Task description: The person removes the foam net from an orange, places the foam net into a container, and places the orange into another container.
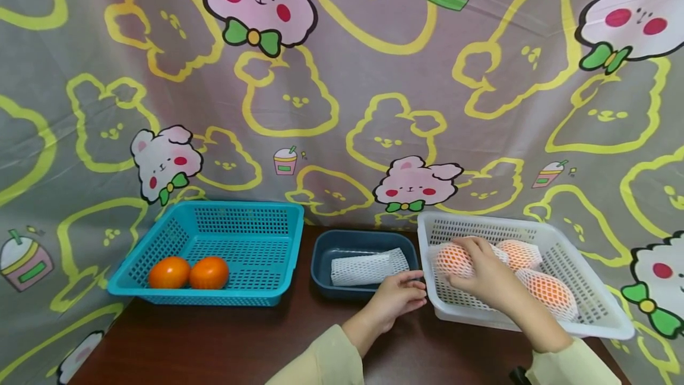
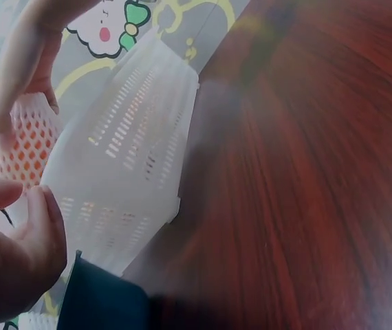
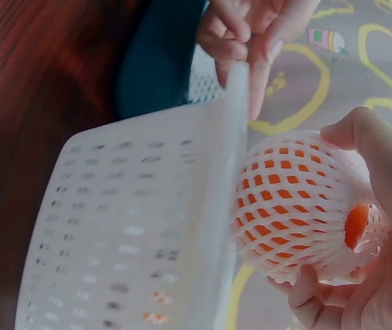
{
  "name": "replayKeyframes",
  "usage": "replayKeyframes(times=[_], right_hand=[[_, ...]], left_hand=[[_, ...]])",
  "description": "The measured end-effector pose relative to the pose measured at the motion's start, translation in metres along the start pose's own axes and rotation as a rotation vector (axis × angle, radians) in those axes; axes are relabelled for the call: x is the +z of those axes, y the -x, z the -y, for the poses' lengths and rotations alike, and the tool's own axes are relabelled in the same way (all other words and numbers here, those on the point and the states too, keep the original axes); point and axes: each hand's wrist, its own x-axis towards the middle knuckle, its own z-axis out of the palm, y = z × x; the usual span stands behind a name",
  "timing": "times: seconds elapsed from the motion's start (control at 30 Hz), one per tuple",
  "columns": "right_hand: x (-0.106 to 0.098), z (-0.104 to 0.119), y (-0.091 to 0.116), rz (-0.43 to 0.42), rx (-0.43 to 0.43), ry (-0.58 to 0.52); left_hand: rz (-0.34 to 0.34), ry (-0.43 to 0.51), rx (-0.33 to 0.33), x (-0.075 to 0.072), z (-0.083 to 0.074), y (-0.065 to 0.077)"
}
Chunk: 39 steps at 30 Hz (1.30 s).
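Observation:
My right hand [image 1: 488, 275] grips an orange in a white foam net [image 1: 453, 260] at the left side of the white basket [image 1: 594, 281]. In the right wrist view, thumb and fingers curve round the netted orange [image 3: 285, 199], and bare peel shows at the net's open end. Beside that basket's left rim hovers my left hand [image 1: 398, 302], fingers loosely bent and holding nothing. The left wrist view has its thumb and fingertips [image 2: 36, 206] close together near the rim. More netted oranges [image 1: 547, 294] lie in the white basket, partly behind the right arm.
Between the baskets stands a dark blue tray [image 1: 344, 243] with white foam nets [image 1: 363, 269] lying in it. At the left, a teal basket [image 1: 240, 227] holds two bare oranges [image 1: 209, 273]. A patterned cloth [image 1: 342, 76] hangs behind the brown table [image 1: 214, 343].

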Motion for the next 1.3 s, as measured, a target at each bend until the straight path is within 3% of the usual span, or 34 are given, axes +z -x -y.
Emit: replayKeyframes(times=[0.27,0.67,1.3], right_hand=[[-0.008,0.023,0.001,-0.037,-0.071,-0.020],[0.003,0.049,0.008,-0.061,-0.219,-0.063],[0.046,0.070,0.018,0.043,-0.229,-0.126]], left_hand=[[0.080,-0.046,-0.028,-0.016,-0.009,0.008],[0.078,-0.073,-0.142,-0.043,-0.011,0.024],[0.073,0.004,-0.148,-0.081,0.000,0.049]])
